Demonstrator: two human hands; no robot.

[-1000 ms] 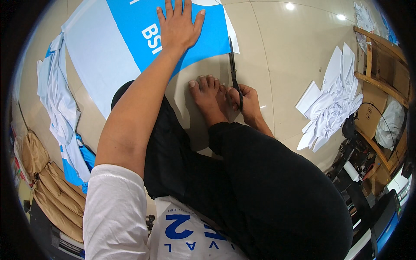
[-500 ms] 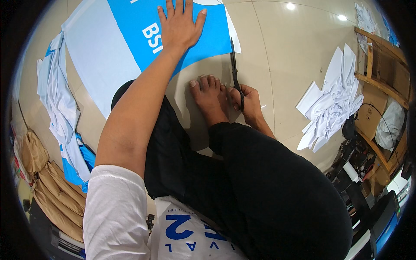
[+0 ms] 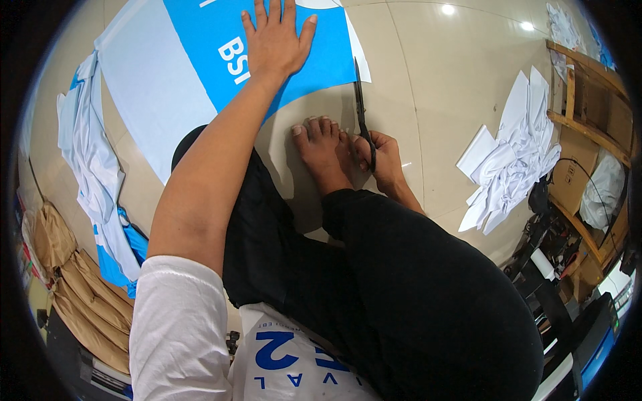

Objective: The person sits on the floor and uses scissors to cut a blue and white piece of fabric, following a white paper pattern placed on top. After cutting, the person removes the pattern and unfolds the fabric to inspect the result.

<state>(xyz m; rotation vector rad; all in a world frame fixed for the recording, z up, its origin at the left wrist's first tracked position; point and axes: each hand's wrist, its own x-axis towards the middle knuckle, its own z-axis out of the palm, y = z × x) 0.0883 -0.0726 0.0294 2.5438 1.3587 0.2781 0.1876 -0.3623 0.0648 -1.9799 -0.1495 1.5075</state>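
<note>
A flat piece of fabric (image 3: pixel 200 60), pale on its left and bright blue with white lettering on its right, lies on the tiled floor. My left hand (image 3: pixel 278 43) presses flat on the blue part, fingers spread. Black scissors (image 3: pixel 361 113) are gripped by the handles in my right hand (image 3: pixel 382 160), beside my bare foot (image 3: pixel 324 147). Their blades point away from me at the fabric's right edge, where a narrow white strip (image 3: pixel 360 50) borders the blue. The blades look nearly closed; part of the handles is hidden by my fingers.
Pale and blue cloth (image 3: pixel 93 154) lies crumpled at the left, near a tan draped cover (image 3: pixel 80 287). White fabric scraps (image 3: pixel 508 160) are heaped on the floor at the right. Beyond them stands a wooden frame (image 3: pixel 588 137) with cardboard and a white plastic bag (image 3: pixel 602 190).
Almost nothing differs. The fabric appears shifted very slightly left in the picture; both hands and the scissors keep their places.
</note>
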